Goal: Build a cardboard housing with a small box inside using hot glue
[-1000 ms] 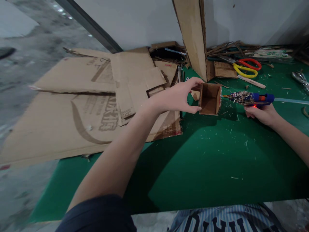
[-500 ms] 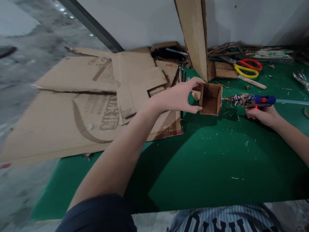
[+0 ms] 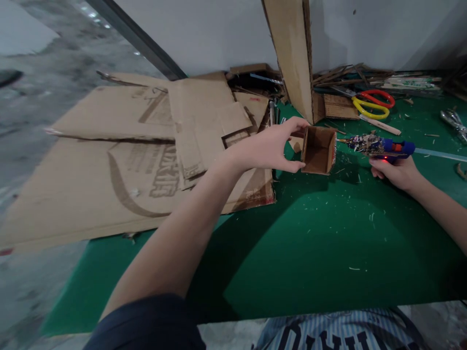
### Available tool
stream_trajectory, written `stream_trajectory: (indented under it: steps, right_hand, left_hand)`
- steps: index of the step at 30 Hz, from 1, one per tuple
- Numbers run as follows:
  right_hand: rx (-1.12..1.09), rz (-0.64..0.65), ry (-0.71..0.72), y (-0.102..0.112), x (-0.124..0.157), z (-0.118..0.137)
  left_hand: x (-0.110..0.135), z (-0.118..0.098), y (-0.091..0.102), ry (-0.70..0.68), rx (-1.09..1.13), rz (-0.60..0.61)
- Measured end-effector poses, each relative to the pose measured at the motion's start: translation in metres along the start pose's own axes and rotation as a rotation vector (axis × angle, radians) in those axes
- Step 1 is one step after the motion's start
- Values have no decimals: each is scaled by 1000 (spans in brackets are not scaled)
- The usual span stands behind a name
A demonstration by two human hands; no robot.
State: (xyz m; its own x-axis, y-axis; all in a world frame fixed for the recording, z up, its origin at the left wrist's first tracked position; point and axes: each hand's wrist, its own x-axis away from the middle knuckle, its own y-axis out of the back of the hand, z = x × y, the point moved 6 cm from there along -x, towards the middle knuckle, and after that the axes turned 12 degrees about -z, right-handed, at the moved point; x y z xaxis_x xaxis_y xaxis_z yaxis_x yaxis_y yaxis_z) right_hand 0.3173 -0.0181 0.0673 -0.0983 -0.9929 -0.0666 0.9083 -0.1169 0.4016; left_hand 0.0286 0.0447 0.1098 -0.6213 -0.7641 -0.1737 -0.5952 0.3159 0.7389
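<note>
A small open cardboard box (image 3: 316,150) is gripped at its left side by my left hand (image 3: 272,146), thumb at the lower corner and fingers at the upper one. Its open face is turned toward me. My right hand (image 3: 397,170) is wrapped round a blue hot glue gun (image 3: 383,147) with a red light glowing near the grip. Bits of debris crust the gun's front, and a clear glue stick (image 3: 440,154) runs out of its back. The gun's nozzle meets the box's right wall near its upper part.
Flat cardboard sheets (image 3: 146,165) cover the left side of the green table (image 3: 292,262). A tall cardboard strip (image 3: 292,53) stands behind the box. Scissors (image 3: 372,109) with red and yellow handles, a pale stick (image 3: 379,125) and scrap strips (image 3: 353,75) lie at the back right.
The glue gun's nozzle has shifted slightly upward along the box's right wall, and the gun now tilts a little. My left hand and the box stay nearly still.
</note>
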Motion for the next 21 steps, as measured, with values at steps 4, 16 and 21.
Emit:
stream_trajectory:
  steps: [4, 16, 21]
  right_hand:
    - [-5, -6, 7, 0, 0, 3]
    - [-65, -68, -20, 2, -2, -5]
    - [-74, -26, -3, 1, -2, -4]
  left_hand:
    - [0, -3, 0, -10, -14, 12]
    - [0, -17, 1, -1, -37, 20]
    - [0, -17, 1, -15, -30, 12]
